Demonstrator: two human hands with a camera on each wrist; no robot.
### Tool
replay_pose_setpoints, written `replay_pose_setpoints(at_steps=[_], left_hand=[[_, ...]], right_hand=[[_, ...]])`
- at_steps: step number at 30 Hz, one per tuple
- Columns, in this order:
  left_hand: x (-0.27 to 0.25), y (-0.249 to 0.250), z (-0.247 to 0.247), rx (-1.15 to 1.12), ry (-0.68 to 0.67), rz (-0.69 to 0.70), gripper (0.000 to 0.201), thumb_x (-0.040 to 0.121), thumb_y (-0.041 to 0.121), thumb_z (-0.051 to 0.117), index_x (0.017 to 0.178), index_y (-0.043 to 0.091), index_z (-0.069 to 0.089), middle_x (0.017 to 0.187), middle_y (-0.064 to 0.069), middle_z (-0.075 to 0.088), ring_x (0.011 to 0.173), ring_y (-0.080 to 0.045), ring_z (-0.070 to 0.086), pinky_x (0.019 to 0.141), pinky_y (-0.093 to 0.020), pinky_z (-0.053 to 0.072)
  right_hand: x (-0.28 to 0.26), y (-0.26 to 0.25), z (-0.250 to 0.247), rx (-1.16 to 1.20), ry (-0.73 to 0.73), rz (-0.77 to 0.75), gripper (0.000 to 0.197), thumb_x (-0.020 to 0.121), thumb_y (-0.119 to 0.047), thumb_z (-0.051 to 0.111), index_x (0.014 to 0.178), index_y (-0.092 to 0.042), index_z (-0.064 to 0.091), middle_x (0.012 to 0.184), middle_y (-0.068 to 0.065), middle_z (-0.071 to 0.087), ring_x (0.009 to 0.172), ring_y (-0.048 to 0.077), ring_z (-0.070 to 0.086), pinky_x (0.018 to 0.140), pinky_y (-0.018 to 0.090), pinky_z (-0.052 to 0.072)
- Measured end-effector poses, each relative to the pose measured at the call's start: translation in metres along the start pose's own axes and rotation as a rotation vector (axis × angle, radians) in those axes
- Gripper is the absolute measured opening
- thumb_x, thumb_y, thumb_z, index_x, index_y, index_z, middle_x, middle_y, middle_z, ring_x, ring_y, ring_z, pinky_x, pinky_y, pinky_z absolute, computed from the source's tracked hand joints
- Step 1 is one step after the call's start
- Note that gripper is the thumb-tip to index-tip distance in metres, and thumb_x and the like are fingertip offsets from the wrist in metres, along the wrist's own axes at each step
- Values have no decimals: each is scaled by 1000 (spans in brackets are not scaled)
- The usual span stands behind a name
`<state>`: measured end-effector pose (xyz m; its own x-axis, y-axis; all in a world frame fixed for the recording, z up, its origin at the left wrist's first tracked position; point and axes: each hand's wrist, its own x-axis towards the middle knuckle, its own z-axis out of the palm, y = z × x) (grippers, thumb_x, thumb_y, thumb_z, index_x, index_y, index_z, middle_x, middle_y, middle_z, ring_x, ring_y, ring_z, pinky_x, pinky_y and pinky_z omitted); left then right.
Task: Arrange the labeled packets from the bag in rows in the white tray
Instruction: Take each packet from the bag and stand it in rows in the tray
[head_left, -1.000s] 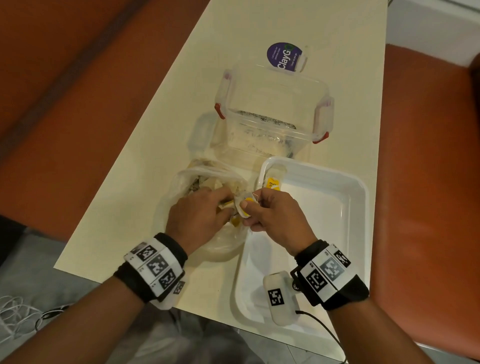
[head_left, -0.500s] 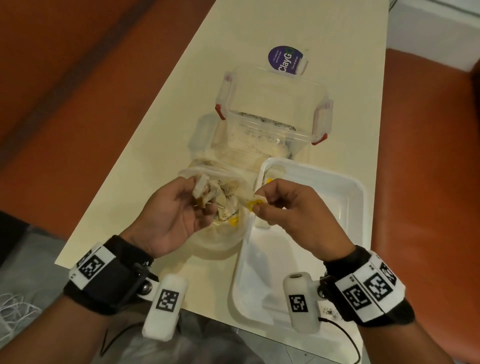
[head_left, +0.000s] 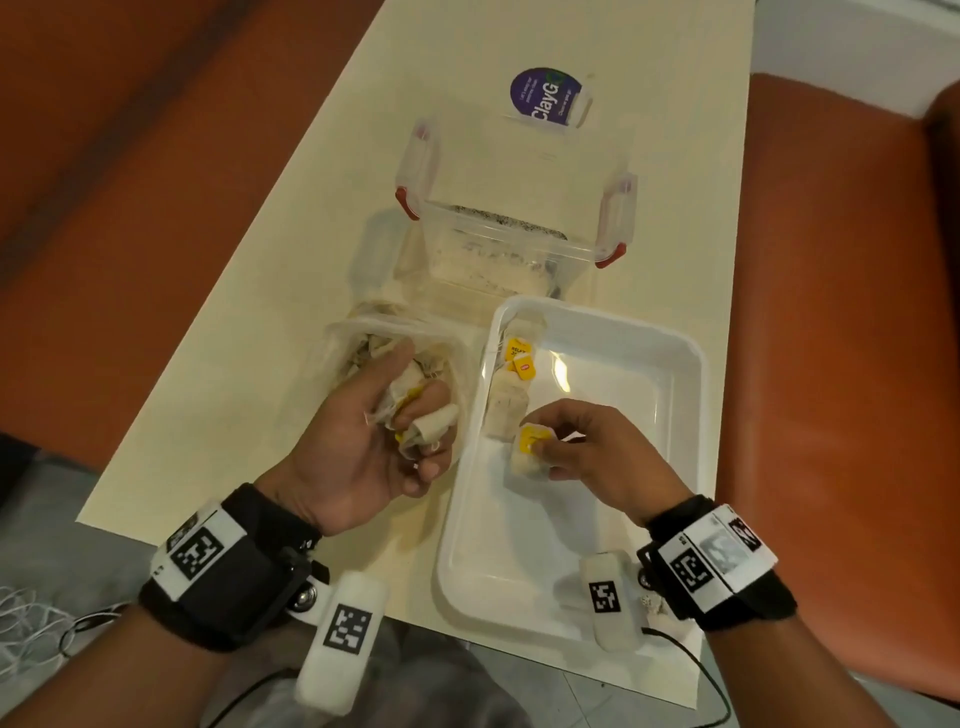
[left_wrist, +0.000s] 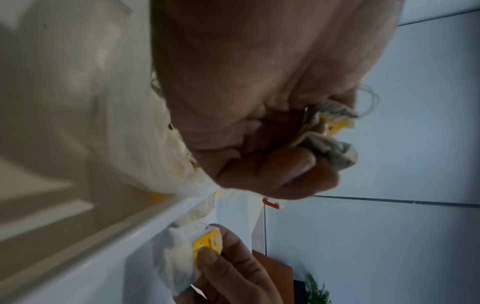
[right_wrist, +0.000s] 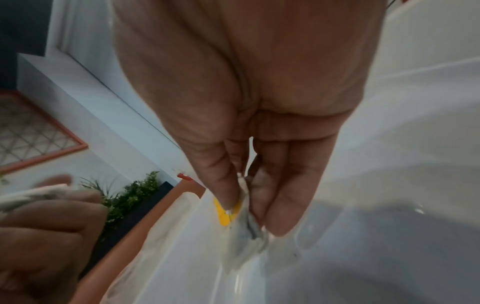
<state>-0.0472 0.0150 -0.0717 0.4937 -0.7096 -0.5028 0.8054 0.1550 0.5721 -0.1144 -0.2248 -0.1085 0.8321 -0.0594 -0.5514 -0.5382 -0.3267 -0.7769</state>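
My right hand (head_left: 550, 447) pinches one pale packet with a yellow label (head_left: 531, 451) low over the left side of the white tray (head_left: 675, 467); the right wrist view shows the same packet (right_wrist: 244, 226) between thumb and fingers. Two packets (head_left: 511, 395) with yellow labels lie in a line along the tray's far left wall. My left hand (head_left: 410, 415), palm up, grips a bunch of several packets (head_left: 421, 415) above the clear plastic bag (head_left: 353, 343), which lies left of the tray. The left wrist view shows that bunch (left_wrist: 330, 133) poking out of the curled fingers.
A clear lidded container (head_left: 514, 208) with red clips stands right behind the tray and bag, and a purple-labelled tub (head_left: 548, 98) behind it. The cream table (head_left: 291, 218) is narrow, with orange floor on both sides. White cables lie at the near left.
My right hand has carried the single packet from the bag's mouth rightward and down into the tray. The left hand turned palm up and closed round a bunch of packets.
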Motion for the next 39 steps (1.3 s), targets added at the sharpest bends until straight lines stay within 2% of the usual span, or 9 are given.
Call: replay_pose_setpoints(at_steps=[3,6,10,16,20,25,31,35,39], left_hand=[[-4,-6,1,103,-1,37,42,63,49,84,63,21,53,64,-1,49,54,-15,50,45,-23,38],[-4,-8,1,136,26,30,34,64,26,79,66,22,45,66,-2,50,54,-15,49,45,-22,37],[-4,-9,1,193,61,22,30,64,21,73,66,21,43,64,-6,49,50,-14,46,43,-22,29],[-7,-11,0,220,38,35,21,65,21,74,64,18,53,69,-12,47,51,-12,53,41,-21,21],[-9,-13,0,355,44,10,20,68,25,75,65,22,56,59,-5,57,66,-24,47,40,-17,28],[-11,-13,1,395,44,-6,21,73,20,78,73,22,57,71,-6,67,53,-11,50,42,-18,32],[-7,-12,7,425,105,19,11,79,19,72,85,19,64,78,1,64,70,-14,62,54,-22,46],[-1,-11,9,405,136,43,7,88,14,66,94,16,69,85,2,66,77,-15,65,57,-23,50],[3,-11,15,501,130,30,6,92,15,66,92,16,60,86,-1,67,75,-14,66,55,-24,48]], right_hand=[[7,6,4,70,21,37,16,86,-6,74,96,-17,70,83,2,62,76,16,61,69,31,58],[16,9,10,115,37,52,22,80,-4,80,91,-18,66,75,-2,57,67,13,56,60,26,51],[28,6,17,76,87,40,27,76,-5,84,81,-19,62,71,-2,58,55,7,55,53,24,47],[35,8,23,-49,204,27,33,73,-16,86,78,-27,55,76,-1,65,65,21,61,70,43,56],[34,8,25,-107,246,-3,38,74,-20,86,80,-25,49,76,-2,67,64,19,59,70,41,53],[33,8,27,-143,286,-17,40,74,-22,86,84,-22,47,78,-1,69,62,18,60,64,34,50],[19,-1,21,-109,356,5,37,78,-37,84,80,-25,49,82,-1,68,74,27,69,71,45,57],[-16,-28,21,259,200,-26,35,82,-42,76,97,-14,62,89,0,68,72,19,71,65,35,57],[-37,-39,29,333,12,-49,38,78,-39,75,106,-15,66,94,8,72,74,18,70,65,30,57]])
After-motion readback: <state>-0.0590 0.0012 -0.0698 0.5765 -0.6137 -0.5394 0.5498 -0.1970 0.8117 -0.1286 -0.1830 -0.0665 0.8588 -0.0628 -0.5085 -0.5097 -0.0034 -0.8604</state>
